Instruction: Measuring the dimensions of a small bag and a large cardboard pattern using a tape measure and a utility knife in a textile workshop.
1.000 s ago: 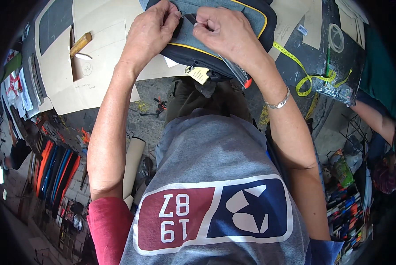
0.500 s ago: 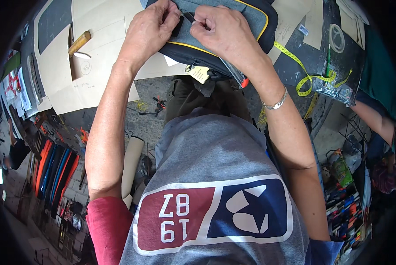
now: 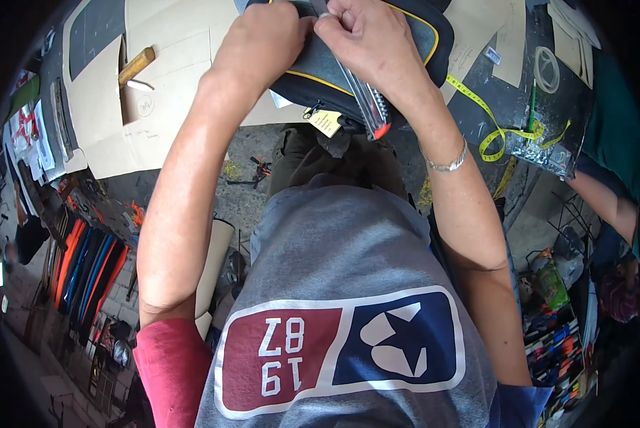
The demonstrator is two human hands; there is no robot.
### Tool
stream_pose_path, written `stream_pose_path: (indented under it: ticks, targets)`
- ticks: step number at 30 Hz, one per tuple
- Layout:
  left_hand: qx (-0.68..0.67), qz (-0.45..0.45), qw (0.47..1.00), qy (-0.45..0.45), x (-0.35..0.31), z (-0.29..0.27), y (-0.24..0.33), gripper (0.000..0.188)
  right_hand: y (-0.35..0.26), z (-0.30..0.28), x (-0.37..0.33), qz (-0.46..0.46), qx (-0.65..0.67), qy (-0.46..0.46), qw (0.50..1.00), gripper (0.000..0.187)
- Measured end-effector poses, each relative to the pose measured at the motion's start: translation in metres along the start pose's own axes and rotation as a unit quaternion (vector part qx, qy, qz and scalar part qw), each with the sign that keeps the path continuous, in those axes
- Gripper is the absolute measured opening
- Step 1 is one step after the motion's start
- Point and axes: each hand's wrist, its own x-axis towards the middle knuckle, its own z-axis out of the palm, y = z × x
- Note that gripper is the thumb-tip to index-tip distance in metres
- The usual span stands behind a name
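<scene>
1. From where I stand, the grey-and-black bag (image 3: 316, 63) lies at the near edge of the worktop (image 3: 511, 107), right in front of the person and under both hands.

2. The right hand (image 3: 377, 44) has its fingers curled tight around what looks like a slide-blade cutter (image 3: 366, 100); its red end points back toward the person's body, over the bag's near edge.

3. The left hand (image 3: 266, 41) is at the bag, just beside the right, its fingers bent inward. I can't tell whether they pinch anything; their tips are turned from me or cut off.

4. As for what's done, the bag looks largely made up to my eye: yellow piping (image 3: 318, 80) edges the grey panel, and a yellow tag (image 3: 324, 122) hangs at the near side.

5. What's left I can't judge, since the hands hide the spot they're busy with and the bag's far part runs out of sight.

6. Neither hand is on the yellow tape measure (image 3: 465, 90) to the right, or on the wooden-handled tool (image 3: 136, 65) among the paper sheets (image 3: 179, 53) to the left.
</scene>
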Motion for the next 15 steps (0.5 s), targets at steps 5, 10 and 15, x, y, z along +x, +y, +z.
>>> stream_pose_path:
  ticks: [5,10,15]
  targets:
    - [-0.066,-0.032,0.997,0.039,0.010,0.002,-0.004,0.027,0.004,0.001,0.004,0.034,-0.023,-0.037,0.998,0.020]
    - [-0.239,-0.089,0.964,0.074,-0.009,0.008,-0.008,0.027,0.010,-0.002,0.000,0.029,0.019,-0.041,0.999,0.019]
    - [-0.275,-0.099,0.952,0.089,-0.016,0.011,-0.007,0.027,0.013,-0.004,0.002,-0.004,-0.004,-0.046,0.999,0.021]
